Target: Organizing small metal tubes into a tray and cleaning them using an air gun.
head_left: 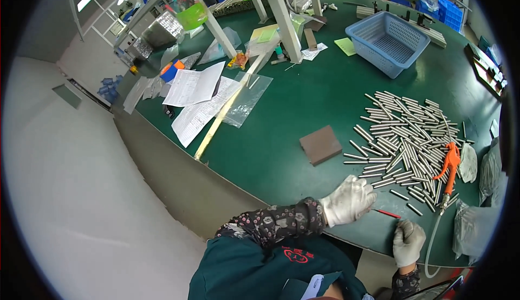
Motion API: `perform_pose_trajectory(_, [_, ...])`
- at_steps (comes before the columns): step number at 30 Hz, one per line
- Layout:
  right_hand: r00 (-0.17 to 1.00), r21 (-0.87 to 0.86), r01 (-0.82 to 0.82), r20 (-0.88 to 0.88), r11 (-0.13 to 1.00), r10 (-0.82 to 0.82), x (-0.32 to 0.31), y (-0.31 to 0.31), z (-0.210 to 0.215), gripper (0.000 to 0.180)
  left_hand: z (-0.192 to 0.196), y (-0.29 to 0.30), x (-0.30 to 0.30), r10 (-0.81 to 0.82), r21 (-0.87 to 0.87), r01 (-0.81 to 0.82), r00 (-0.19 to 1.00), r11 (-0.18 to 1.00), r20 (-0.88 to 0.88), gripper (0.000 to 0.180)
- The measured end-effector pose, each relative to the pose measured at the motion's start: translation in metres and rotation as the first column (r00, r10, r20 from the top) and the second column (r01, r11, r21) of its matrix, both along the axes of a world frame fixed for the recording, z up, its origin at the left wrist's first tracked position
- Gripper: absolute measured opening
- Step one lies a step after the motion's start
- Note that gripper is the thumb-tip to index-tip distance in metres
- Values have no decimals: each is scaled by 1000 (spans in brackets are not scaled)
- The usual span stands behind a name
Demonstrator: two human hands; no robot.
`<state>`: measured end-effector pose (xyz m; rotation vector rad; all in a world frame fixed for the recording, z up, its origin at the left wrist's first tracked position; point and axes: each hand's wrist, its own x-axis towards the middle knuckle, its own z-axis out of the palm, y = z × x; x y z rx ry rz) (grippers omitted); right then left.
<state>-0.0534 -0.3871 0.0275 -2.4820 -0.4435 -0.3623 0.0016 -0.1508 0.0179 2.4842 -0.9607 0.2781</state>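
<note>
My left hand, in a white work glove, is closed at the near edge of a heap of short metal pins. What its fingers hold, if anything, is hidden. My right hand, gloved too, is curled closed near the table's front edge; its contents do not show. Between the hands is a thin red stick-like tool, its dark narrow end toward my left hand and its red end close to my right. I cannot tell whether either hand grips it. Some loose pins lie just beyond my right hand.
A brown block sits left of the heap. On the right lies an orange air blow gun with a hose, beside plastic bags. Farther back stand a blue basket and shelf legs. Papers lie at left.
</note>
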Motion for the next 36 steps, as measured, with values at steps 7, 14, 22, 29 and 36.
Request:
perform_pose_trajectory(7, [979, 6, 111, 170, 994, -110, 0, -9, -25, 7, 26, 27, -10, 141, -73, -126, 953, 989, 268, 14])
perform_pose_trajectory(14, [957, -83, 232, 196, 969, -212, -3, -12, -29, 6, 41, 85, -6, 538, -96, -535, 793, 839, 286, 10])
perform_pose_trajectory(22, [937, -145, 292, 242, 945, -252, 1, -5, -20, 6, -11, 148, 37, 833, -12, -842, 531, 539, 152, 12])
perform_pose_trajectory(29, [935, -177, 306, 240, 935, -261, 0, 3, -7, 5, 32, 116, 19, 604, 59, -638, 751, 768, 268, 58])
perform_pose_trajectory(36, [951, -121, 245, 221, 962, -215, -7, 6, -2, 6, 18, 125, 52, 669, 261, -724, 690, 639, 278, 70])
